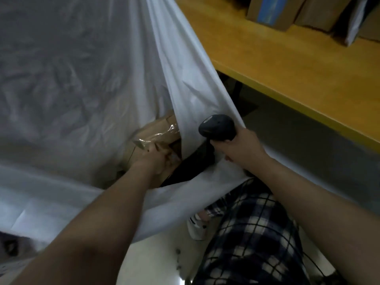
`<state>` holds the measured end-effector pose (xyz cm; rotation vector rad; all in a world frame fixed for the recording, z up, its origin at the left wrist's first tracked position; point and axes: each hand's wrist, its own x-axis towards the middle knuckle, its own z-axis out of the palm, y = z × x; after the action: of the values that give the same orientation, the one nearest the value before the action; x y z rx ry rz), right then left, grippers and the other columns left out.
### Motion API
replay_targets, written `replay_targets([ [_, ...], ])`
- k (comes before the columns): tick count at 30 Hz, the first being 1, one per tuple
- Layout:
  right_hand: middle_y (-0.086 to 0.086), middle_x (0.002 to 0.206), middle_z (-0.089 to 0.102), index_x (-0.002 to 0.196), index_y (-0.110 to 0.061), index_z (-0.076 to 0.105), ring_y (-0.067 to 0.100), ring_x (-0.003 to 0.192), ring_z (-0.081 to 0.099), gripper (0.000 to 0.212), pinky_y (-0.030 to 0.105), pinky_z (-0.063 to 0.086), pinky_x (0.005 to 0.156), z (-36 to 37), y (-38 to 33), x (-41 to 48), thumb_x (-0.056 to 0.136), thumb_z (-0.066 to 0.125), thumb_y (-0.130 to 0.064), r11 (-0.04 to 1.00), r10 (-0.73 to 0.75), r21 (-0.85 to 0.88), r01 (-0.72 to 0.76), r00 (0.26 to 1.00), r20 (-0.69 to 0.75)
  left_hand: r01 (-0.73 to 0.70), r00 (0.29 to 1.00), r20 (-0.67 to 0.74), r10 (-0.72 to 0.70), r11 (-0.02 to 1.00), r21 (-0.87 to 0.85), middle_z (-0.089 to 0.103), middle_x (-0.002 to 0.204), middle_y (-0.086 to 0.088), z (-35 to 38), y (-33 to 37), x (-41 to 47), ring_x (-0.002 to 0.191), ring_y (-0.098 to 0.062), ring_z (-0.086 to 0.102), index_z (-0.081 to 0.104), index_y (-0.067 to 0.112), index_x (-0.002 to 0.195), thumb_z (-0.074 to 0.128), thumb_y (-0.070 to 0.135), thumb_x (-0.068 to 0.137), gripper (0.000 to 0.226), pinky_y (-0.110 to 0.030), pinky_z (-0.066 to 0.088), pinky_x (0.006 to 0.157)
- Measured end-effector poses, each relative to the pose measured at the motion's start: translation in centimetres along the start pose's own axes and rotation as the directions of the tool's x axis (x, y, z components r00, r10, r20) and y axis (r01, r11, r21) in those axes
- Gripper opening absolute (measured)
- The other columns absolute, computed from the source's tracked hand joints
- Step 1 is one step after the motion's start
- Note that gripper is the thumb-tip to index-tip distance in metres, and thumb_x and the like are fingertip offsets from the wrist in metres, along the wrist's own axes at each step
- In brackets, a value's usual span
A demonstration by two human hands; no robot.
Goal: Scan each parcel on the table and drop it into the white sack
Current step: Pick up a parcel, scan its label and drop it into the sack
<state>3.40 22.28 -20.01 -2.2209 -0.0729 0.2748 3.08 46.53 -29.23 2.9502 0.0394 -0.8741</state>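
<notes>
A yellow wooden table (pixel 298 64) runs across the upper right, seen from above and at a slant, with its edge overhanging a dim space beneath. At its far end stand two brown cardboard boxes (pixel 269 11), one with a blue patch on its face, and beside them a pale grey mailer bag (pixel 353 23) leans upright. The white sack (pixel 72 68) fills the whole left half of the view, its thin wrinkled wall hanging like a curtain and its mouth open toward the person. The left hand (pixel 153 159) reaches down through that mouth, its fingers curled round the near end of a cardboard parcel (pixel 156 130) wrapped in clear tape. The parcel is inside the sack, partly hidden behind a fold of the white wall. The right hand (pixel 240 149) is wrapped tight round the handle of a black barcode scanner (pixel 218 127), whose head points up and to the left, just beside the sack's rim. The rim stretches taut to this hand, though whether the fingers also pinch it cannot be told. Below the arms show checked trousers (pixel 250 233) in dark blue and white, and a white shoe (pixel 196 225) on a pale glossy floor (pixel 156 260).
</notes>
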Motion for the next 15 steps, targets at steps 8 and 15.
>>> replay_targets([
  [8, -0.001, 0.080, 0.068, 0.094, -0.020, 0.062, 0.020, 0.071, 0.068, 0.026, 0.040, 0.058, 0.071, -1.6, -0.2, -1.7, 0.078, 0.075, -0.035, 0.999, -0.006, 0.049, 0.011, 0.996, -0.090, -0.072, 0.916, -0.400, 0.010, 0.988, -0.140, 0.057, 0.124, -0.015, -4.2, 2.6, -1.0, 0.110, -0.035, 0.054, 0.055, 0.016, 0.128, 0.044, 0.028, 0.094, 0.038, -0.040, 0.046, 0.090],
  [15, 0.013, 0.067, 0.064, 0.088, -0.018, 0.062, 0.021, 0.052, 0.064, 0.006, 0.033, 0.054, 0.054, -11.4, -1.8, -5.0, 0.089, 0.067, -0.019, 0.893, -0.029, 0.417, 0.171, 0.945, -0.325, -0.439, 0.643, -0.734, 0.220, 0.891, -0.117, 0.062, 0.119, -0.009, -12.3, 11.5, -5.7, 0.111, -0.030, 0.054, 0.062, 0.013, 0.122, 0.047, 0.026, 0.097, 0.032, -0.042, 0.043, 0.094],
])
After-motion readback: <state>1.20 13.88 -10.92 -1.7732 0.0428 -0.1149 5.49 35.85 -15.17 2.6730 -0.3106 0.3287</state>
